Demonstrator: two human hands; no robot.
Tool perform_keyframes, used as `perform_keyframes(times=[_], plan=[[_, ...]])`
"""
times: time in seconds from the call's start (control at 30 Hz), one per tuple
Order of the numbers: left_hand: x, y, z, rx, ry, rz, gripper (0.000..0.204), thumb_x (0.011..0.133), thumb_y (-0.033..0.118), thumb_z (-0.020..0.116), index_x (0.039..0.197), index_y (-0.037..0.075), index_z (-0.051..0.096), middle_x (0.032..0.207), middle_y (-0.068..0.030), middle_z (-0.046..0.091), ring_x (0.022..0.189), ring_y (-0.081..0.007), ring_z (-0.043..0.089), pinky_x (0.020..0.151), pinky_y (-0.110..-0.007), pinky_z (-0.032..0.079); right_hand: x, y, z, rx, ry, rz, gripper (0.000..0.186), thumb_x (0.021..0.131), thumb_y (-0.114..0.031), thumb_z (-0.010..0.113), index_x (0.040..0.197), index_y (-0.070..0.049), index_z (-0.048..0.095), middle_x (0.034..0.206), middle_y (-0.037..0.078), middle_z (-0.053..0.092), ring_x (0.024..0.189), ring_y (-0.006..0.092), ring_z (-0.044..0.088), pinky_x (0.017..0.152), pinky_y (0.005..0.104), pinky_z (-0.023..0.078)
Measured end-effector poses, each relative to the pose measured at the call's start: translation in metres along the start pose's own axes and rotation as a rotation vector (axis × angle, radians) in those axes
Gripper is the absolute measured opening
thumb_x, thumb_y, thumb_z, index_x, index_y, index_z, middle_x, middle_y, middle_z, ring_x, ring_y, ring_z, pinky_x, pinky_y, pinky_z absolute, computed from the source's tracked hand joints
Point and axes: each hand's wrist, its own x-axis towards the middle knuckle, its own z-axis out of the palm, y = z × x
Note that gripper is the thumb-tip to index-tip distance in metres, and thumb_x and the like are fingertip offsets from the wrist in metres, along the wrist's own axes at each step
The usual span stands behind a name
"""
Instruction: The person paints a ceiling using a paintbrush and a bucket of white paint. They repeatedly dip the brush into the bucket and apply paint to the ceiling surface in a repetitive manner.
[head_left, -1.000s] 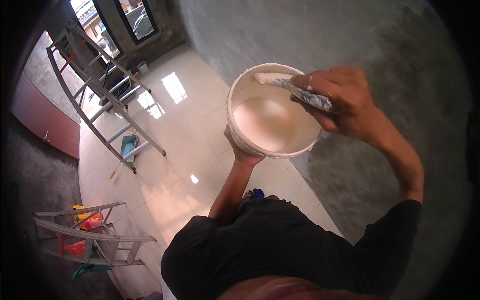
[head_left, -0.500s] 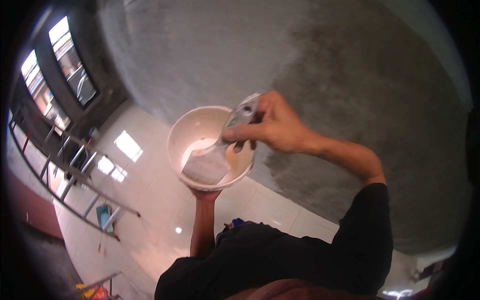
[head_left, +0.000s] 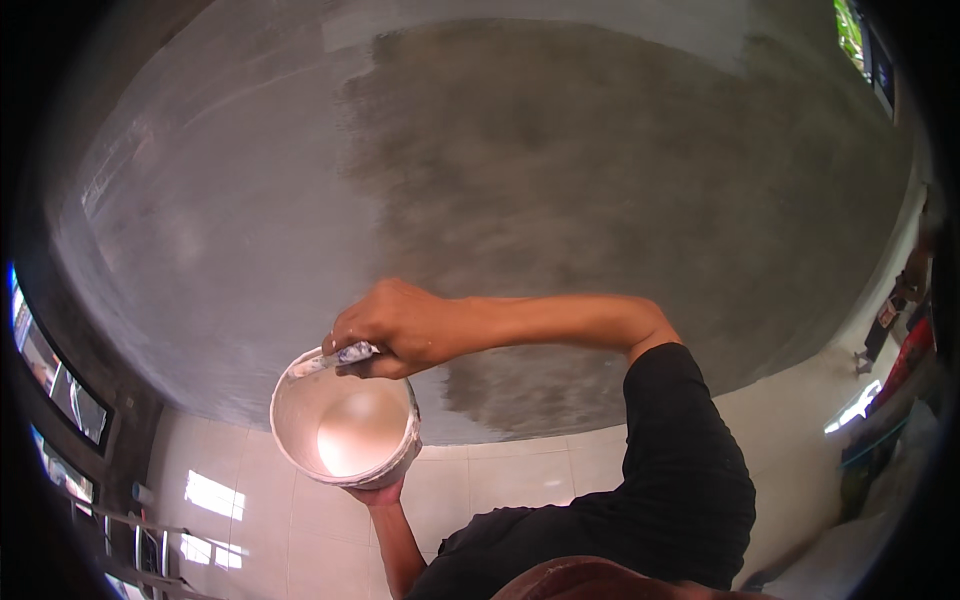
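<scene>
My left hand (head_left: 379,493) holds up a white bucket (head_left: 292,425) from beneath, its fingers mostly hidden by the bucket. Inside lies pale, milky paint (head_left: 355,440), glossy with reflected light. Closed around the handle of a wide, paint-smeared brush (head_left: 352,353), my right hand (head_left: 398,325) is over the bucket's far rim. The brush appears nearly edge-on, its head against or just inside that rim. Beyond the hands is a grey wall (head_left: 215,230), paler on the left, with a darker, blotchy area (head_left: 600,190) on the right.
Glossy pale floor tiles (head_left: 310,520) run below the wall. A metal ladder (head_left: 150,550) lies or leans at lower left, near dark-framed windows (head_left: 65,385). Assorted items, one of them red (head_left: 912,355), are at the right edge.
My view has swung to the right, showing more wall. The brush has gone from broadside above the bucket to edge-on at its far rim, my right hand turning over with it.
</scene>
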Motion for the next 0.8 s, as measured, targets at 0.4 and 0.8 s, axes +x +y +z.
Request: perform_keyframes(times=[0.4, 0.8], plan=[[0.0, 0.012, -0.022, -0.115, 0.016, -0.216, 0.108, 0.079, 0.081, 0.062, 0.162, 0.021, 0.025, 0.167, -0.0151, 0.025, 0.15, -0.0472, 0.026, 0.109, -0.079, 0.03, -0.004, -0.063, -0.025, 0.407, -0.024, 0.694, 0.022, 0.085, -0.017, 0.083, 0.097, 0.0, 0.078, 0.082, 0.01, 0.077, 0.071, 0.0136, 0.072, 0.063, 0.0295, 0.055], [0.031, 0.009, -0.08, 0.208, 0.002, -0.202, 0.109, 0.072, 0.089, 0.059, 0.159, 0.028, 0.035, 0.166, -0.0056, 0.031, 0.151, -0.0365, 0.032, 0.119, -0.067, 0.03, -0.037, -0.032, -0.021, 0.012, 0.088, 0.378, 0.02, 0.082, -0.007, 0.083, 0.1, -0.001, 0.077, 0.091, 0.011, 0.078, 0.073, 0.0193, 0.076, 0.064, 0.0308, 0.059]])
